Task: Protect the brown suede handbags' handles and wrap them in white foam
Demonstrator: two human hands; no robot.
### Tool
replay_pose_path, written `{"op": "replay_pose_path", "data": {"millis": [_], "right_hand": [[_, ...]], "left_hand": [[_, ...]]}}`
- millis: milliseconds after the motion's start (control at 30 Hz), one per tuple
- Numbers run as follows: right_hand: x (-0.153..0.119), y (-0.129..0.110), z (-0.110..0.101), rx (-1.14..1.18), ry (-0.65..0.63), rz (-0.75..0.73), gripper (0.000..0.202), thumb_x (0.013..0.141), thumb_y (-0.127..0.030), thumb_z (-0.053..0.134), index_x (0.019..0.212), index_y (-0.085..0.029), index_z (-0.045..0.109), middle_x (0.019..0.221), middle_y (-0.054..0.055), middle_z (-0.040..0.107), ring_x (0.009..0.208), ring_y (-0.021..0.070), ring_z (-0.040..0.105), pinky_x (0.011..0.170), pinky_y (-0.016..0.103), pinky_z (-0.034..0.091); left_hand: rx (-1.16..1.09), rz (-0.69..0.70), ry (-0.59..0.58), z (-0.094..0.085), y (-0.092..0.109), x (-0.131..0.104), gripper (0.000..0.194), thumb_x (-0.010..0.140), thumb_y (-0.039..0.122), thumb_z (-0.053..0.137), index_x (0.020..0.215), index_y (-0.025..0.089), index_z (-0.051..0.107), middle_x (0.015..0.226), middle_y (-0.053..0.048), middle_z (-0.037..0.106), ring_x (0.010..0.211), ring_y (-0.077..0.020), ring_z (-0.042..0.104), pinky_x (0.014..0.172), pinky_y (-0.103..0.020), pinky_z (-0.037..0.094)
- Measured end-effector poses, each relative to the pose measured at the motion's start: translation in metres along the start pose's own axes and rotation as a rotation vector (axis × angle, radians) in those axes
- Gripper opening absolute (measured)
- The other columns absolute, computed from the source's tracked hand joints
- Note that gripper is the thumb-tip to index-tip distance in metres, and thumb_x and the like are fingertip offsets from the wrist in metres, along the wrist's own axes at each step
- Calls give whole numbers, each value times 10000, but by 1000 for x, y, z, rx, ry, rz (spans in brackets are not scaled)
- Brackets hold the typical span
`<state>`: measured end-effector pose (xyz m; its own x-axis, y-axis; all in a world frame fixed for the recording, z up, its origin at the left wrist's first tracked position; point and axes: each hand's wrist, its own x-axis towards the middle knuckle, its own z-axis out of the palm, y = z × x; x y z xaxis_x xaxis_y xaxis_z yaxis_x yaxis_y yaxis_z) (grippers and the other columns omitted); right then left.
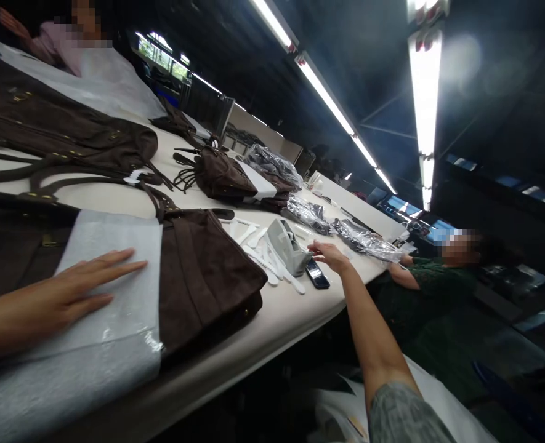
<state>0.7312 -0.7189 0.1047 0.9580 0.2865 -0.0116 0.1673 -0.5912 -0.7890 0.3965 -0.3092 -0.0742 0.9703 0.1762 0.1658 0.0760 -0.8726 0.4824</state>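
Note:
My left hand [76, 295] lies flat with fingers stretched on a white foam sheet [119, 277]. That sheet is wrapped across a dark brown bag [207, 271] on the near left of the table. Further right, my right hand [330, 254] reaches out to a grey tape dispenser [287, 246], its fingertips pinched at the dispenser's front end. Any tape between those fingers is too small to make out. A dark phone [317, 274] lies just below the right hand. Several white plastic strips [272, 264] are scattered beside the dispenser.
More brown bags [226, 175] lie along the white table [295, 320], some with foam bands. Clear-wrapped bundles [359, 237] line its far side. One person [448, 277] stands at the right; another person [64, 43] is at the upper left. Plastic sheeting [346, 406] hangs below the edge.

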Motion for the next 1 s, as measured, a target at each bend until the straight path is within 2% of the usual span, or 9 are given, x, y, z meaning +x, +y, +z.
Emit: {"op": "replay_pose_path", "data": {"millis": [133, 267, 467, 600, 700, 833, 900, 1000], "right_hand": [[15, 11, 9, 23, -155, 52, 288, 814, -375, 682, 789, -89, 701, 788, 71, 677, 691, 129, 597, 652, 263, 500], [22, 11, 12, 19, -167, 27, 178, 782, -277, 729, 783, -109, 670, 753, 21, 661, 683, 115, 599, 659, 264, 492], [3, -3, -6, -9, -20, -178, 337, 665, -449, 756, 755, -130, 694, 784, 45, 695, 738, 125, 588, 724, 246, 452], [-19, 7, -18, -128, 34, -207, 334, 649, -454, 744, 714, -128, 705, 660, 45, 675, 628, 135, 561, 638, 256, 437], [-32, 31, -10, -208, 76, -180, 302, 688, -442, 685, 682, -140, 696, 594, 40, 656, 547, 136, 546, 571, 256, 427], [-36, 58, 15, -297, 212, -145, 269, 740, -421, 604, 663, -177, 683, 591, 27, 663, 555, 148, 579, 597, 253, 440], [-32, 62, 24, -346, 299, -116, 267, 746, -418, 587, 649, -189, 682, 612, 38, 681, 592, 166, 604, 637, 264, 446], [-31, 59, 30, -421, 390, -64, 246, 707, -390, 605, 567, -197, 665, 612, 76, 691, 662, 212, 632, 689, 300, 439]], "left_hand": [[-10, -4, -22, 0, -8, 1, 592, 892, 442, 311, 1464, 306, 384, 1564, 92, 157, 1459, -197, 169, 1190, -348, 143], [-14, 6, -29, -2, -6, 0, 592, 900, 433, 308, 1478, 308, 353, 1570, 104, 125, 1462, -182, 148, 1190, -326, 122], [-18, -6, -29, -1, -7, -2, 600, 894, 472, 304, 1478, 337, 341, 1564, 129, 119, 1463, -184, 149, 1193, -331, 115], [-2, 10, -8, 1, -9, -2, 588, 902, 497, 296, 1475, 368, 332, 1560, 155, 101, 1462, -184, 153, 1192, -318, 113], [-10, 21, 3, 3, -11, -4, 558, 917, 487, 315, 1471, 417, 306, 1552, 179, 108, 1460, -194, 162, 1194, -333, 118], [-33, 16, -15, 2, -11, -4, 547, 921, 491, 331, 1465, 444, 302, 1560, 182, 119, 1466, -188, 151, 1198, -349, 116], [-39, -1, -35, -5, -4, -3, 570, 912, 513, 310, 1467, 386, 341, 1573, 136, 148, 1466, -193, 154, 1197, -357, 121], [-59, -46, -120, -25, 23, -5, 650, 896, 539, 305, 1470, 242, 376, 1590, 17, 175, 1466, -225, 155, 1190, -378, 143]]}}
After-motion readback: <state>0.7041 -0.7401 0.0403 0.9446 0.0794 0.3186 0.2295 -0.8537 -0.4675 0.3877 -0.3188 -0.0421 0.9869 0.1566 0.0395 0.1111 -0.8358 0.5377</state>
